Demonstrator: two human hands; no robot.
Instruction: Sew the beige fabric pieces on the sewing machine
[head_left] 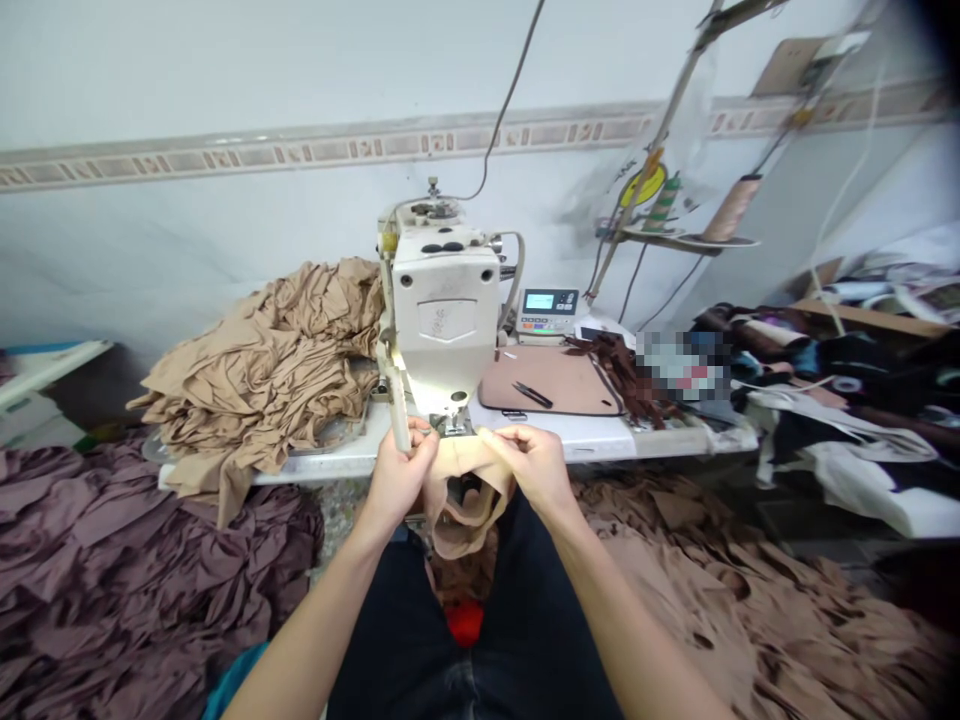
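Beige fabric [459,457], which we pinch in our left hand [403,468] and right hand [535,466], should lie smooth before the sewing machine [446,305].

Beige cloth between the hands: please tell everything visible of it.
The pale beige, soft-looking cloth has its upper edge stretched between the left hand and the right hand, each pinching it. This edge lies near the needle area of the white, boxy sewing machine; contact is unclear. Below, it hangs in a loose, curved loop around a dark opening.
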